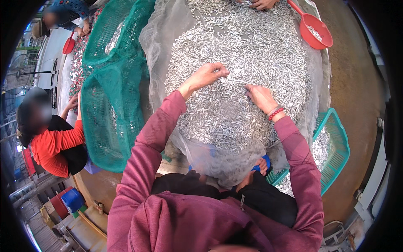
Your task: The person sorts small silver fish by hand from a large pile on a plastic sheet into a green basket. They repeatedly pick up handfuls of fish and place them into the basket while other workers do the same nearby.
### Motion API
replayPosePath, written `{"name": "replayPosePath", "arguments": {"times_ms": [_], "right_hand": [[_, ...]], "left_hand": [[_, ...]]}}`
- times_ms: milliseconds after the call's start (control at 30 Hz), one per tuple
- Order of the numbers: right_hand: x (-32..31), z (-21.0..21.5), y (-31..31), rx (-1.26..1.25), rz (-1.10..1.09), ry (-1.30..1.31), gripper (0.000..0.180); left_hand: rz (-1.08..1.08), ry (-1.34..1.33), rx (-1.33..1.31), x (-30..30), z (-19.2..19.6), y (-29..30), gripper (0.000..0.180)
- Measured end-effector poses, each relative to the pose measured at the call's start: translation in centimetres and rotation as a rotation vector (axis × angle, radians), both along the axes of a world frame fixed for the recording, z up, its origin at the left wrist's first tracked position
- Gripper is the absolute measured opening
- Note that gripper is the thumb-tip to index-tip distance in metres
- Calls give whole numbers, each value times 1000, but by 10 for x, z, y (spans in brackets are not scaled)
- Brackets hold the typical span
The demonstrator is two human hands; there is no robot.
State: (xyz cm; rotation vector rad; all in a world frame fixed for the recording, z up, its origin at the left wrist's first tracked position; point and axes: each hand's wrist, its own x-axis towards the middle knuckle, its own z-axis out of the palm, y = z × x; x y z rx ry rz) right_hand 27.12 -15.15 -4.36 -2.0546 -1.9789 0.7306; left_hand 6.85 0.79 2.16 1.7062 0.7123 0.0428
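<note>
While both hands rest on silver fish heap | left hand fingers curled, right hand fingers spread | teal basket right.

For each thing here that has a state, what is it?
Left hand: fingers bent, resting on the pile of small silvery pieces.
Right hand: palm down on the pile.
Red scoop: lying at the pile's edge, a few pieces inside.
Teal basket: partly filled.
Green net: bunched up.
</note>
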Motion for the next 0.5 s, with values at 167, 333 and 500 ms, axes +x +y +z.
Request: {"name": "replayPosePath", "arguments": {"times_ms": [167, 333, 500], "right_hand": [[1, 7, -1, 56, -165, 223, 20], [21, 25, 0, -25, -362, 517, 30], [19, 12, -7, 130, -351, 423, 25]], "left_hand": [[222, -363, -837, -5, 12, -9, 15], [56, -132, -217, 7, -34, -6, 9], [-256, 138, 813, 17, -74, -17, 18]]}}
